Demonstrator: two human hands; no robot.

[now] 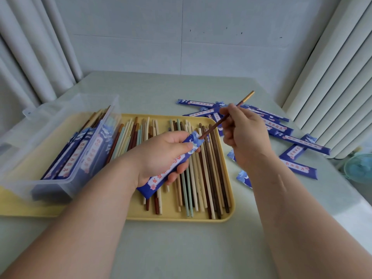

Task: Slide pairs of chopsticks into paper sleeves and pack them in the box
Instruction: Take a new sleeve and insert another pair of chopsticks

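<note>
- Chopsticks [203, 178] in cream, brown, reddish and pale green lie loose side by side in a yellow tray [181, 218], which sits on the pale worktop [181, 248] in front of the person.
- Both bare forearms reach in from the near edge, over the worktop and the tray.
- Above the tray's middle, the left hand [161, 156] grips a blue paper sleeve [177, 161], thumb on top and fingers curled beneath; the sleeve slants up to the right, its open end away from the person.
- Just to the right, the right hand [245, 133] pinches one dark brown chopstick [213, 127] between thumb and fingertips. Its thin end sits at the sleeve's mouth; its gold-coloured end points up and away to the right.
- To the left, a clear plastic box [60, 121] stands on the tray's left part, holding filled sleeves [80, 156] with chopstick ends showing at the far side.
- Further right, more blue sleeves [302, 139] lie scattered flat on the worktop, some overlapping.
- A teal fan [360, 168] shows past the worktop's right edge.
- Pale curtains [30, 57] hang on both sides of a white wall [181, 37].
</note>
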